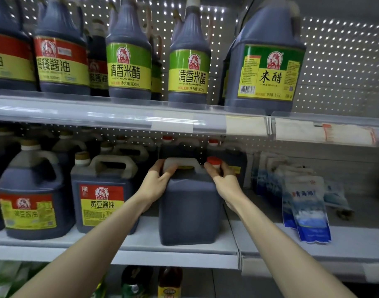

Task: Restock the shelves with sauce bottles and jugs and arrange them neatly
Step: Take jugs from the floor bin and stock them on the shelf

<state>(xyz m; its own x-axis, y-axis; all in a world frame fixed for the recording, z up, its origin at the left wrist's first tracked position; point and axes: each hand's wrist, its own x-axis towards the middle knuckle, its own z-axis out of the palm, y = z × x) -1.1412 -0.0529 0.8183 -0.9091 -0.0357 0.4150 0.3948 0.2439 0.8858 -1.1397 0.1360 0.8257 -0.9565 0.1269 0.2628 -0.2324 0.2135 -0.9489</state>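
A dark square sauce jug (pixel 189 211) with a white handle and a red cap stands on the middle shelf (pixel 180 252), its plain back side facing me. My left hand (pixel 158 183) grips the jug's upper left corner by the handle. My right hand (pixel 224 181) grips the jug's upper right corner around the red cap. More red-capped jugs (pixel 227 153) stand right behind it. To its left stand a square jug with a red and yellow label (pixel 100 194) and a round jug (pixel 31 201).
The top shelf (pixel 119 117) carries green-labelled vinegar bottles (pixel 129 57), a large vinegar jug (pixel 268 61) and red-labelled soy bottles (pixel 59 52). Blue and white pouches (pixel 306 211) lean on the middle shelf to the right. Small bottles (pixel 169 284) show below.
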